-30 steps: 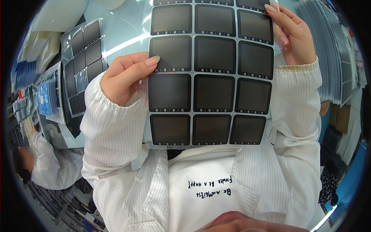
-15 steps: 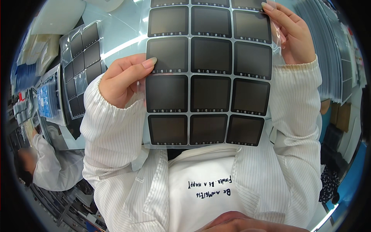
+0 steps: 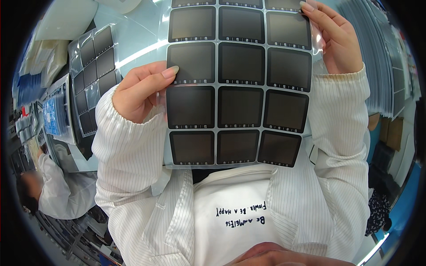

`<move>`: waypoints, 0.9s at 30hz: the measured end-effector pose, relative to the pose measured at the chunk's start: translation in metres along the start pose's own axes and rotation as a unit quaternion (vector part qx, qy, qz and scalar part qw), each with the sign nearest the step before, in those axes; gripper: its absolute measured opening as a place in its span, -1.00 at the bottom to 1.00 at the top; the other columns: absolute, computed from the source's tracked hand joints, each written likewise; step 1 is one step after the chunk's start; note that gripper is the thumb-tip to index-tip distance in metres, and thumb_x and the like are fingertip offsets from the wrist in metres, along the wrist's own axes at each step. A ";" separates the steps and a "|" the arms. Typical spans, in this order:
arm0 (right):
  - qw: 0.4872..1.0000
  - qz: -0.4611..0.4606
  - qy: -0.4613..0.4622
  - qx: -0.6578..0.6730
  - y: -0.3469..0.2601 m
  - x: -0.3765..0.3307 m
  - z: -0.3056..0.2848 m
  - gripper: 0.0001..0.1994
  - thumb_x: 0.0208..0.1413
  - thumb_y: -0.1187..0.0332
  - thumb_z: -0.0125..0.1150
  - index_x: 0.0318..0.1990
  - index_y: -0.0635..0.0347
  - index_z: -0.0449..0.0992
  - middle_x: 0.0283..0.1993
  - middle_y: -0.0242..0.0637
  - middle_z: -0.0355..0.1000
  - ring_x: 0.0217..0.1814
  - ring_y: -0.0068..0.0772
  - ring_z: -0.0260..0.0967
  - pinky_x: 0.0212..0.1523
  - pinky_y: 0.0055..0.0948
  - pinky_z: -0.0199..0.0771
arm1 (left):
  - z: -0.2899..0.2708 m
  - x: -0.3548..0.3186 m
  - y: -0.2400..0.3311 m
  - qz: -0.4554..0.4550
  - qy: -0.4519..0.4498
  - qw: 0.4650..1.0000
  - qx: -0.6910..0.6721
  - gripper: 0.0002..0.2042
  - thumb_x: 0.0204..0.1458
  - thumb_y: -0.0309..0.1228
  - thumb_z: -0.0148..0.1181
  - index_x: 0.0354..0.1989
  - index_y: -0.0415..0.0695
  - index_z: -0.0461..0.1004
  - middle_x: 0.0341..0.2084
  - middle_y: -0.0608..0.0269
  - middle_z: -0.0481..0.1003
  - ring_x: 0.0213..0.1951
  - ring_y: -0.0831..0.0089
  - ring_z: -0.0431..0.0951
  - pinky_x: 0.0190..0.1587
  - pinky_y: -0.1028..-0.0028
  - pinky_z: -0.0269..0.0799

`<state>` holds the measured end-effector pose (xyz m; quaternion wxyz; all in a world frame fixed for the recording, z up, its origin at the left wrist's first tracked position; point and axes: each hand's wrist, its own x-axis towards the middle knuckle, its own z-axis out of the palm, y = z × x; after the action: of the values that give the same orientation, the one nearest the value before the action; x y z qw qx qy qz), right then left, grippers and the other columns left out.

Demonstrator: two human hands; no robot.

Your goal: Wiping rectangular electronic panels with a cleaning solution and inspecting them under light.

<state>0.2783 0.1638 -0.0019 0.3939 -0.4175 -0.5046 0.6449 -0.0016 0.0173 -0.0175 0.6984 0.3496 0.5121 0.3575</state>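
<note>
Between my two hands I hold up a clear plastic sheet of dark rectangular panels (image 3: 240, 66), laid out three across in several rows. Each panel has a black border and small light marks along its lower edge. My left hand (image 3: 144, 91) pinches the sheet's left edge, thumb on top and fingers underneath. Near the upper right corner, my right hand (image 3: 333, 35) grips the edge between thumb and fingers. The sheet's top end runs out of view, and its lower end hangs in front of my chest.
A similar panel sheet (image 3: 90, 71) lies to the left on the table, near a blue plastic-wrapped pack (image 3: 54, 114). At the right stands a thick stack of sheets (image 3: 366, 57). Another person in a white coat (image 3: 66, 190) is at the lower left.
The sheet has shifted very slightly left, and its lower right corner has lifted a little. Both hands keep their hold at the same places.
</note>
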 end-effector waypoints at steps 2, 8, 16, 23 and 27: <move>1.000 -0.004 0.004 -0.010 0.001 0.000 0.000 -0.89 0.08 0.44 0.10 -0.39 0.30 0.46 -0.68 -0.45 0.34 -0.79 -0.73 0.14 -0.75 -0.77 0.07 | -0.002 0.000 -0.002 0.007 -0.004 1.000 0.009 -0.72 0.13 -0.27 -0.08 -0.31 -0.25 0.45 -0.54 0.30 0.50 -0.57 0.59 0.45 -0.51 0.59 0.37; 1.000 -0.009 -0.002 0.002 -0.001 0.001 0.000 -0.90 0.06 0.44 0.14 -0.40 0.29 0.47 -0.60 -0.44 0.38 -0.75 -0.74 0.18 -0.74 -0.78 0.07 | -0.004 0.001 -0.002 -0.001 0.003 1.000 0.017 -0.72 0.13 -0.26 -0.08 -0.37 -0.25 0.43 -0.54 0.27 0.49 -0.60 0.54 0.47 -0.55 0.59 0.39; 1.000 -0.004 0.021 -0.018 -0.002 -0.002 0.005 -0.87 0.03 0.46 0.17 -0.29 0.33 0.49 -0.54 -0.40 0.40 -0.73 -0.72 0.18 -0.74 -0.76 0.07 | -0.003 -0.002 0.001 -0.044 -0.023 0.999 0.015 -0.73 0.11 -0.29 0.01 -0.58 -0.17 0.32 -0.68 0.33 0.39 -0.63 0.46 0.50 -0.53 0.59 0.41; 1.000 -0.013 0.003 -0.027 0.001 -0.001 0.000 -0.86 -0.01 0.49 0.21 -0.30 0.35 0.49 -0.55 -0.38 0.40 -0.73 -0.72 0.17 -0.74 -0.74 0.06 | 0.000 -0.002 0.000 -0.094 -0.032 0.993 0.069 -0.73 0.10 -0.29 0.04 -0.58 -0.15 0.30 -0.69 0.34 0.37 -0.57 0.39 0.57 -0.49 0.53 0.41; 0.999 -0.015 -0.004 -0.035 -0.001 -0.002 0.001 -0.87 -0.02 0.48 0.21 -0.31 0.35 0.49 -0.56 -0.39 0.39 -0.73 -0.72 0.16 -0.73 -0.74 0.05 | -0.001 -0.001 -0.001 -0.086 -0.046 0.993 0.063 -0.74 0.10 -0.29 0.04 -0.56 -0.16 0.30 -0.68 0.33 0.38 -0.57 0.39 0.57 -0.47 0.53 0.41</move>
<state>0.2780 0.1620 -0.0005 0.3863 -0.4206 -0.5348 0.6228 -0.0029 0.0155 -0.0183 0.7259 0.3635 0.5294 0.2465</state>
